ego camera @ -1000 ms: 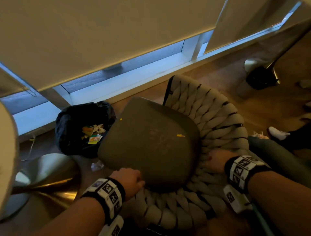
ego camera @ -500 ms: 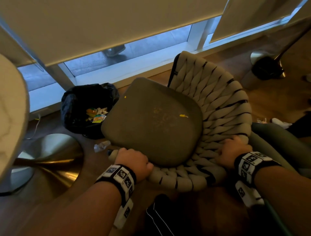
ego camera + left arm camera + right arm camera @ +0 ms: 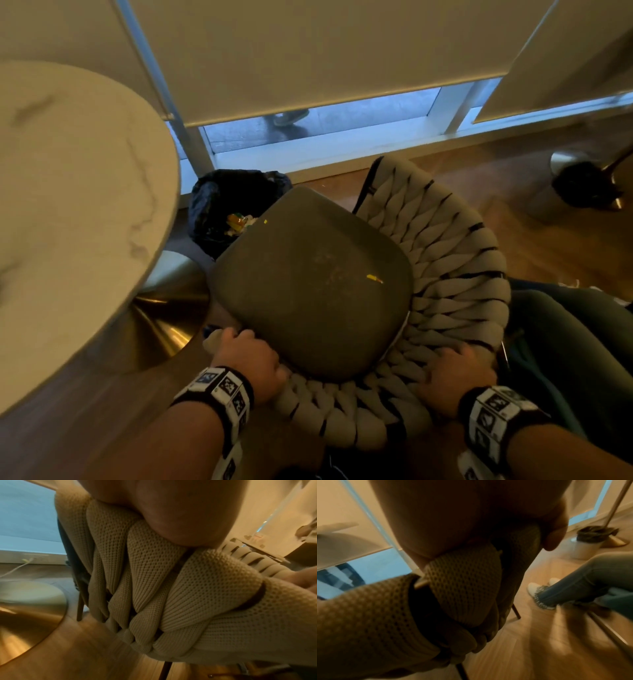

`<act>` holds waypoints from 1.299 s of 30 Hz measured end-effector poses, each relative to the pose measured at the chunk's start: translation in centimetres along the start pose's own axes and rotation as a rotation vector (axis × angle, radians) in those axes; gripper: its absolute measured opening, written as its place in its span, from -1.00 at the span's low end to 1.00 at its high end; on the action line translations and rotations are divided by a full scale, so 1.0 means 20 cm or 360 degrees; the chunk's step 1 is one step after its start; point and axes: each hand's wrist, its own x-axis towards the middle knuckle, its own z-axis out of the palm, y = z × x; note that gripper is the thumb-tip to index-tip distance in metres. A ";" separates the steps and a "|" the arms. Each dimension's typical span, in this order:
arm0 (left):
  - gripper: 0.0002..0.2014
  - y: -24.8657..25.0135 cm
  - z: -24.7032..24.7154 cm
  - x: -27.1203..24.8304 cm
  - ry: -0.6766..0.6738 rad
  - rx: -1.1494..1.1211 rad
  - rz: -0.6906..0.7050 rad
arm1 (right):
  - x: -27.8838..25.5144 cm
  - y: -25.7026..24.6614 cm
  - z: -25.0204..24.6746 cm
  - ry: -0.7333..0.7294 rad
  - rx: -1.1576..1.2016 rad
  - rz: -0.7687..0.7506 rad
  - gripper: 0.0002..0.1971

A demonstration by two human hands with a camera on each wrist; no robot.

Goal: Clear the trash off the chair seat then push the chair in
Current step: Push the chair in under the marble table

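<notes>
Gripping the woven backrest rim (image 3: 342, 418) of the chair (image 3: 455, 274) at its near left end, the left hand (image 3: 246, 366) curls over the padded cords just beside the near edge of the seat cushion (image 3: 308, 284), while the right hand (image 3: 455, 377) clasps the same rim toward its near right side. Left of the chair stands a marble table (image 3: 78, 205), with a black trash bag (image 3: 219, 205) at the cushion's far left corner. One yellow scrap (image 3: 374, 278) lies near the cushion's right edge, another (image 3: 265, 221) at its far edge; no writing is readable.
</notes>
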 end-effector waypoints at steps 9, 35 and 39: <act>-0.69 -0.30 0.18 -0.24 0.0048 -0.0118 -0.0276 | -0.16 -0.29 -0.02 -0.0320 -0.0266 -0.0641 -0.39; 0.08 -0.05 0.36 -0.26 0.0538 -0.1982 -0.1744 | 0.81 -0.01 -1.17 0.0691 0.0206 -0.0570 -0.44; 0.10 -0.03 0.48 -0.38 0.0520 -0.1994 -0.1794 | 0.77 -0.05 -1.09 0.0615 0.0086 -0.0542 -0.61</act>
